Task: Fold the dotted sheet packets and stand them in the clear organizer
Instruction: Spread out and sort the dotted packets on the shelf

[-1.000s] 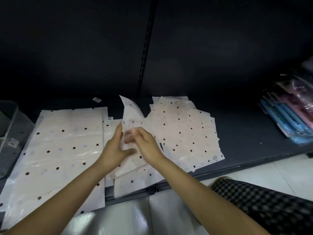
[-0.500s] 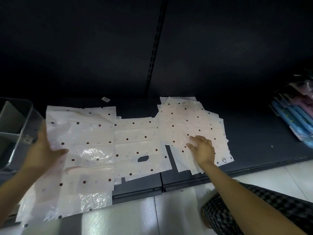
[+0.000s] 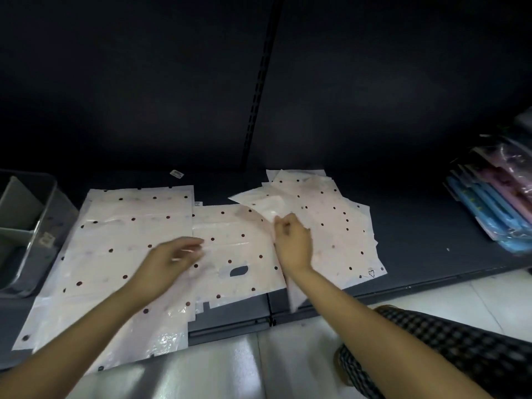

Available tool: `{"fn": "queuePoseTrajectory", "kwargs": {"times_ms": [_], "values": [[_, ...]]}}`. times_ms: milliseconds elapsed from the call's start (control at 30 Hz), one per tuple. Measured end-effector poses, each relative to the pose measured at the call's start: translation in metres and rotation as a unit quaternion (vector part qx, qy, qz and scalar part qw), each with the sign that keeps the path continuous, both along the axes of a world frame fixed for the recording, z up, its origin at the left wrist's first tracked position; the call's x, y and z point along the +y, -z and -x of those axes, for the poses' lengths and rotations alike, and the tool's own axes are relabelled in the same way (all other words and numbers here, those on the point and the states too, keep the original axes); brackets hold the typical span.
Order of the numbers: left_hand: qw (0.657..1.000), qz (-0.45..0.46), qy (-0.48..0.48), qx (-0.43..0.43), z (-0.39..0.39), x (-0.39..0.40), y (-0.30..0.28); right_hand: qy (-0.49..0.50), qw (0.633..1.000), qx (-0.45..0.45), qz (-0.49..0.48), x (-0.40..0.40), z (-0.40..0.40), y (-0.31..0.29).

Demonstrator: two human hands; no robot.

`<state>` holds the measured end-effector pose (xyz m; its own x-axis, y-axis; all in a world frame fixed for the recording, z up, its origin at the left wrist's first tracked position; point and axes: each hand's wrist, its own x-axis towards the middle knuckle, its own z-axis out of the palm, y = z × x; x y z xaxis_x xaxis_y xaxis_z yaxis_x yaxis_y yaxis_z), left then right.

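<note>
Pale pink dotted sheet packets lie flat on a dark shelf: a large one [image 3: 121, 249] at the left, a middle one [image 3: 239, 254] with a handle slot, and a fanned stack [image 3: 339, 226] at the right. My right hand [image 3: 293, 243] pinches a sheet [image 3: 264, 204] from the right stack and lifts its corner up and leftward. My left hand [image 3: 172, 257], blurred, hovers with relaxed fingers over the seam between the large and middle packets. The clear organizer [image 3: 31, 226] stands at the far left with a divider inside.
Blue and pink packaged goods [image 3: 501, 203] lie at the right end of the shelf. A small label [image 3: 176, 173] lies behind the packets. The shelf's front edge [image 3: 230, 326] runs above a white tiled floor, and a checked trouser leg [image 3: 449, 352] shows at the lower right.
My left hand has swung from the large packet's left edge to the middle. My right hand went from resting flat on the right stack to lifting a sheet from it.
</note>
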<state>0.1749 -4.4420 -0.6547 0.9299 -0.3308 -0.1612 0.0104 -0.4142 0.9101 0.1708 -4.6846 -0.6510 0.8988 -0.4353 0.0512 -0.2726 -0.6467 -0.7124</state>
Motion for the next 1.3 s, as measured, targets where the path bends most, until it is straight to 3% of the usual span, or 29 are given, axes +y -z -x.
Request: {"fn": "queuePoseTrajectory", "kwargs": {"times_ms": [100,167,267,367,500,567,733,867,933,1067,1133,1200,1300], "values": [[0.984,0.106,0.035,0.138,0.01,-0.028,-0.007,-0.091,0.975,0.033,-0.199,0.054,0.006,-0.009],[0.988,0.105,0.016,0.113,0.01,-0.031,-0.008,-0.18,0.955,0.06,-0.227,0.074,0.012,-0.006],[0.997,0.032,-0.047,0.049,0.001,-0.015,-0.002,-0.248,0.964,0.029,-0.091,0.061,0.019,0.006],[0.991,-0.01,-0.129,0.042,-0.009,0.015,0.007,-0.181,0.979,-0.002,0.091,0.011,0.021,0.025],[0.968,-0.078,-0.239,0.004,-0.018,0.063,0.022,-0.061,0.953,0.223,0.196,-0.062,0.034,0.053],[0.958,-0.097,-0.271,0.0,-0.02,0.083,0.029,-0.062,0.938,0.27,0.209,-0.082,0.045,0.063],[0.936,-0.19,-0.295,0.002,-0.019,0.111,0.042,-0.052,0.961,0.182,0.204,-0.089,0.052,0.068],[0.929,-0.262,-0.256,-0.042,-0.01,0.102,0.04,0.043,0.992,0.077,0.091,-0.084,0.042,0.059],[0.939,-0.26,-0.205,-0.088,-0.006,0.086,0.035,0.041,0.998,0.046,0.03,-0.075,0.037,0.05],[0.973,-0.189,-0.086,-0.104,0.003,0.045,0.028,-0.181,0.982,0.029,0.036,-0.038,0.032,0.039],[0.995,-0.068,-0.065,-0.014,0.008,0.021,0.024,-0.305,0.948,0.01,0.091,-0.019,0.032,0.038],[0.992,0.043,-0.074,0.092,0.01,-0.001,0.019,-0.393,0.909,0.0,0.137,-0.006,0.033,0.036],[0.984,0.087,-0.078,0.132,0.009,-0.021,0.019,-0.47,0.861,-0.028,0.192,0.001,0.034,0.034]]}}
